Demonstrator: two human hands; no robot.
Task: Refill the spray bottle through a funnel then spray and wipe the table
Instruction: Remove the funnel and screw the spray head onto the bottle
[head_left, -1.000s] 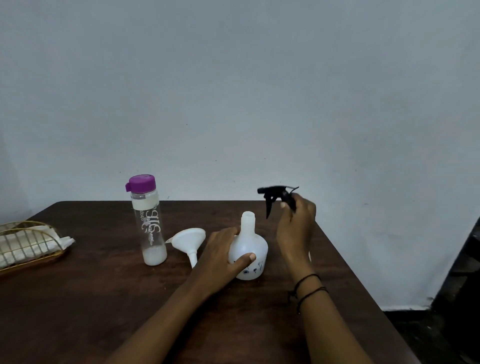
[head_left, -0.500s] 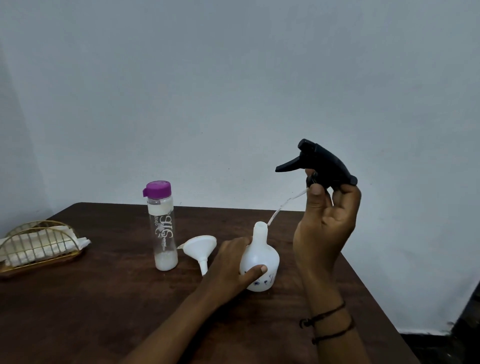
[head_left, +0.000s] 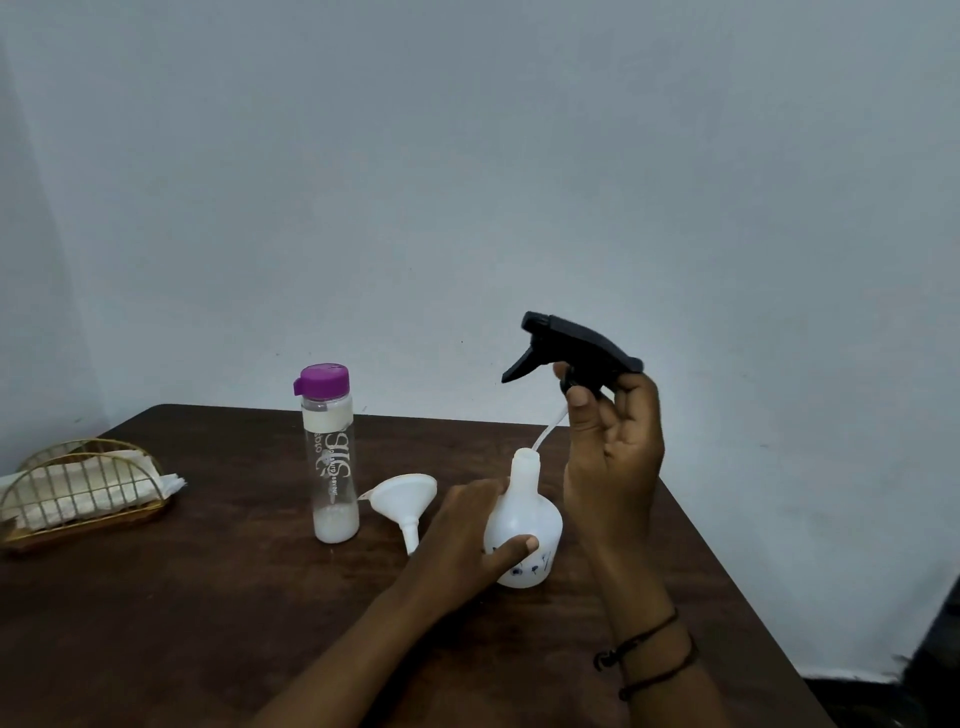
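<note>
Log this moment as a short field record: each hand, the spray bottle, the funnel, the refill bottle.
left hand: grips white spray bottle on table
right hand: holds black trigger head raised, tube end at bottle neck
spray bottle: upright, neck open
funnel: lying on table, unused
refill bottle: upright, purple cap on, some whitish liquid at bottom
napkin holder: far left

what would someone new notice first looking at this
The black trigger sprayer head stands out first, held up against the pale wall by the right hand, its thin tube reaching down to the neck of the white spray bottle that the left hand steadies on the dark table. Next comes the purple-capped clear bottle to the left, with a white funnel lying between the two bottles.
</note>
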